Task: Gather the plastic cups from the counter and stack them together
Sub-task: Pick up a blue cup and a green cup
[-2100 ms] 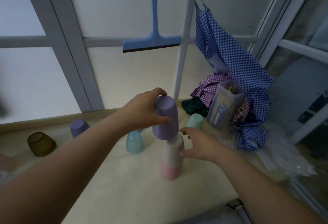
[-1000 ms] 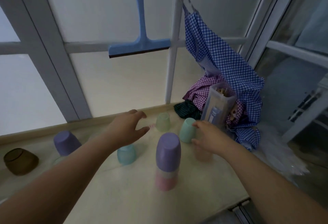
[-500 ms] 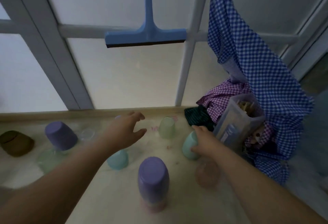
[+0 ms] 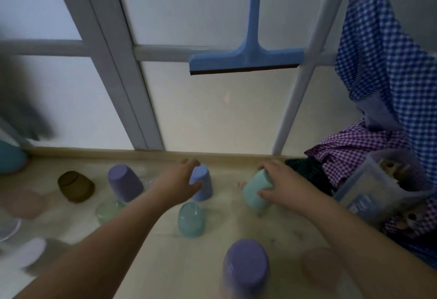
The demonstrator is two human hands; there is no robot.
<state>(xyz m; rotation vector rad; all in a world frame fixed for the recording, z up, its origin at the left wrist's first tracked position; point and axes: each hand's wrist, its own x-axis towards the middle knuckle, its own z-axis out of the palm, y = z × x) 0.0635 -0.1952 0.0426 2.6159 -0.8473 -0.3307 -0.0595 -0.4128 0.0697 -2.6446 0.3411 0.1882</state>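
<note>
Upside-down plastic cups stand on the beige counter [image 4: 165,251]. My left hand [image 4: 179,182] grips a periwinkle cup [image 4: 203,187] near the back edge. My right hand [image 4: 281,185] grips a mint green cup [image 4: 255,192], which is tilted. The stack [image 4: 246,272], topped by a purple cup, stands in the foreground. Loose on the counter are a teal cup [image 4: 191,220], a purple cup [image 4: 124,186], a clear green cup [image 4: 107,211], a brown cup [image 4: 76,190] and a pale pink cup [image 4: 321,268].
A blue squeegee [image 4: 246,61] hangs on the window frame. Checked cloths [image 4: 383,81] and a clear plastic container [image 4: 383,187] crowd the right corner. A teal item [image 4: 10,156] and blurred things sit at the far left.
My left hand has reached forward and closed on the periwinkle cup. My right hand keeps its grip on the mint cup, which has tilted. The view has swung to the left.
</note>
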